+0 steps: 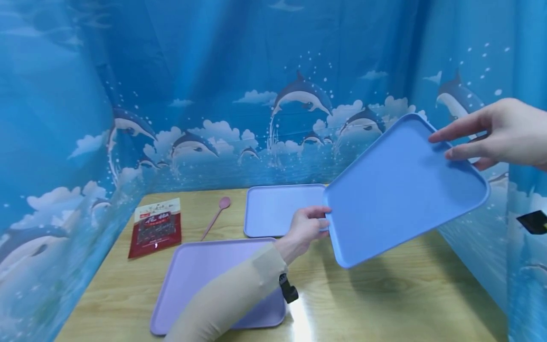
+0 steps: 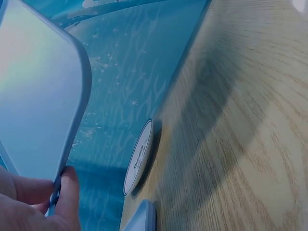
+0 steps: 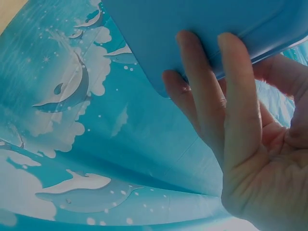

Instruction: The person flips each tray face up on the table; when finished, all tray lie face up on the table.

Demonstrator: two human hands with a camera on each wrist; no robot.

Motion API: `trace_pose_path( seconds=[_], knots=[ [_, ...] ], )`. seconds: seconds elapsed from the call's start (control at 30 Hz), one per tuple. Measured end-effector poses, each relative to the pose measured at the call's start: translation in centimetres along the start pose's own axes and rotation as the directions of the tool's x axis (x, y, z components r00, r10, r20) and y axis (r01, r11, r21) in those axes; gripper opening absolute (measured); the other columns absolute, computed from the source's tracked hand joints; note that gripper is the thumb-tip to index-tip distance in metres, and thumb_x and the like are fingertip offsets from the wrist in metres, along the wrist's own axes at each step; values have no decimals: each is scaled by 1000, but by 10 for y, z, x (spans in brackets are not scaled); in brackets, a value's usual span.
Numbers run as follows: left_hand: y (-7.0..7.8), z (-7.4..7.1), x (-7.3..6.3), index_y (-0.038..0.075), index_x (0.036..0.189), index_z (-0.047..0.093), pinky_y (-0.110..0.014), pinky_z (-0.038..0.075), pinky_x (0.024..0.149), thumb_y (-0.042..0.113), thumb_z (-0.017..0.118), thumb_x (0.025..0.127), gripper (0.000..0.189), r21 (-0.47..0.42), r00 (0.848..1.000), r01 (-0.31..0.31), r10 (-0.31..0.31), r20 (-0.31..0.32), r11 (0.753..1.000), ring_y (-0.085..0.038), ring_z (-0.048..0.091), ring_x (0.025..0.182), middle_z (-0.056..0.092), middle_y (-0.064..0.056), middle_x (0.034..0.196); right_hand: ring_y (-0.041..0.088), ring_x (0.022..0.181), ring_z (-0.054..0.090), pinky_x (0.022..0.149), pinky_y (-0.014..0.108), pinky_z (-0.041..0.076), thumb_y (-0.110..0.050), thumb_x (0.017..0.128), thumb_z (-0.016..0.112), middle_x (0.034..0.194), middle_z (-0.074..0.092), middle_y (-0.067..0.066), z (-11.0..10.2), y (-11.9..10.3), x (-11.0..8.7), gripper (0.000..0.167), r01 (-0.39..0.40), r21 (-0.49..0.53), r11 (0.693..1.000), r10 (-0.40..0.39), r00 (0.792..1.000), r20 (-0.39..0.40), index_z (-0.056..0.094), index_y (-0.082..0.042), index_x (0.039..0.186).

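A blue rectangular tray [image 1: 397,194] is held up tilted above the right side of the table, its right end higher than its left. My left hand [image 1: 305,225] pinches the left rim between thumb and fingers; the left wrist view shows this grip close up at the tray's edge. At the opposite end, my right hand [image 1: 500,135] grips the right rim, several of its fingers [image 3: 197,77] spread against the underside in the right wrist view. Beneath my left forearm lies a purple tray [image 1: 213,256], partly covered by the sleeve.
Behind the purple tray, a lighter blue tray [image 1: 279,204] lies flat on the wooden table [image 1: 307,289]. To its left are a pink spoon [image 1: 224,203] and a red-and-white food packet [image 1: 155,228]. The left wrist view shows a patterned white dish [image 2: 138,156]. Dolphin-print curtains [image 1: 239,95] surround the table.
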State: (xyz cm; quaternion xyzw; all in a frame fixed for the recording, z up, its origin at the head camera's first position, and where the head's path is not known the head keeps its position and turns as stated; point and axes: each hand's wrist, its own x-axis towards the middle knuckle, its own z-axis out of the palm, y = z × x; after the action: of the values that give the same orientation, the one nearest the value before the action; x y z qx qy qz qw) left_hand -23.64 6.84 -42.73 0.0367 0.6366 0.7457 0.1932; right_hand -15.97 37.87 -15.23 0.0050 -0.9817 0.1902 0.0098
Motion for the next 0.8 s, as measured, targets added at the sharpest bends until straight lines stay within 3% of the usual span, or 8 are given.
trace_pose_path(
  seconds=[0.17,0.53,0.67,0.8],
  knots=[
    [2,-10,0,3,131,81,-31,71,78,-9,72,95,39,12,999,-21,21,-40,1000,-17,78,94,81,-18,124,34,87,84,77,57,73,-9,107,74,155,50,50,7,13,1,49,-19,31,999,19,1000,3,63,7,152],
    [18,-54,-10,5,136,80,-43,74,91,-5,73,100,38,56,997,2,3,-82,998,-26,82,108,77,-20,131,28,92,82,79,51,74,-13,104,80,155,57,44,34,35,13,64,-35,79,996,24,991,131,56,-1,162],
    [23,-63,-16,5,135,80,-42,74,89,-6,73,99,39,95,993,5,6,-114,995,-28,82,107,76,-20,130,27,98,80,79,49,74,-12,104,79,163,48,43,49,43,17,63,-43,117,992,23,985,169,56,0,162],
    [24,-69,-21,4,134,80,-37,74,83,-7,73,97,40,131,994,1,13,-112,991,-22,79,100,76,-19,128,25,101,78,79,46,74,-11,105,78,161,49,44,72,58,17,60,-67,144,987,36,977,210,57,4,159]
  ],
)
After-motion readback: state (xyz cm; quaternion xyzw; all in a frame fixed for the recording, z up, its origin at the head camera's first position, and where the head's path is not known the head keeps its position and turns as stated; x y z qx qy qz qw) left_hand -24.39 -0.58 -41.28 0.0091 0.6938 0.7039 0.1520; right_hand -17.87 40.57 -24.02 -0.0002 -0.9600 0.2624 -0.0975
